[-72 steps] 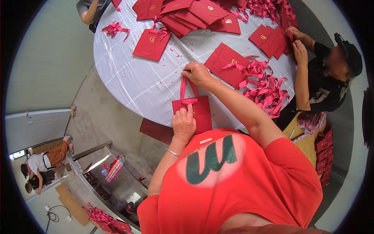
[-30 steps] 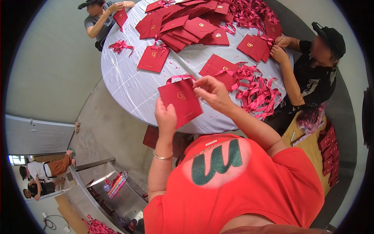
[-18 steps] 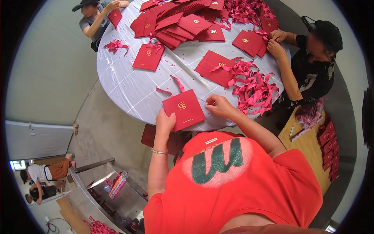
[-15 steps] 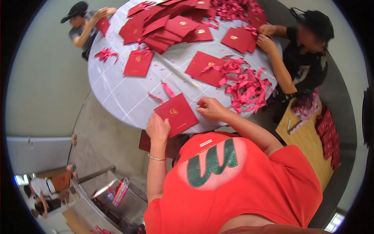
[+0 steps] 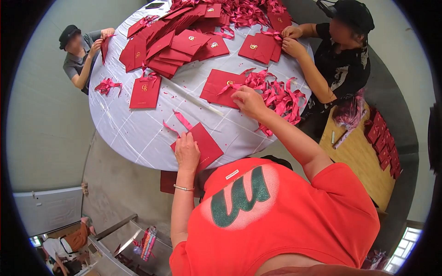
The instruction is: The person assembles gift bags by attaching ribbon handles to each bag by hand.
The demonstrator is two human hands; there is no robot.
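Note:
A flat red paper bag (image 5: 208, 146) lies tilted at the near edge of the table, two pink ribbon ends (image 5: 183, 120) sticking out beyond its top. My left hand (image 5: 187, 152) grips this bag near its top left, covering its gold emblem. Farther right, my right hand (image 5: 248, 102) is closed at the end of a pink ribbon (image 5: 230, 87), which lies across another red bag (image 5: 212, 86); the fingertips partly hide the pinch. Beside that hand spreads a heap of loose pink ribbons (image 5: 283, 99).
Red bags (image 5: 172, 48) are piled at the back of the white-covered round table (image 5: 133, 138). One bag with ribbon (image 5: 145, 92) lies apart on the left. Co-workers handle bags at the far left and right. A wooden table (image 5: 354, 170) with stacked red bags stands right.
My right hand has moved away from the near bag to the ribbon on the farther bag. My left hand has shifted over the near bag's emblem. The whole view has shifted.

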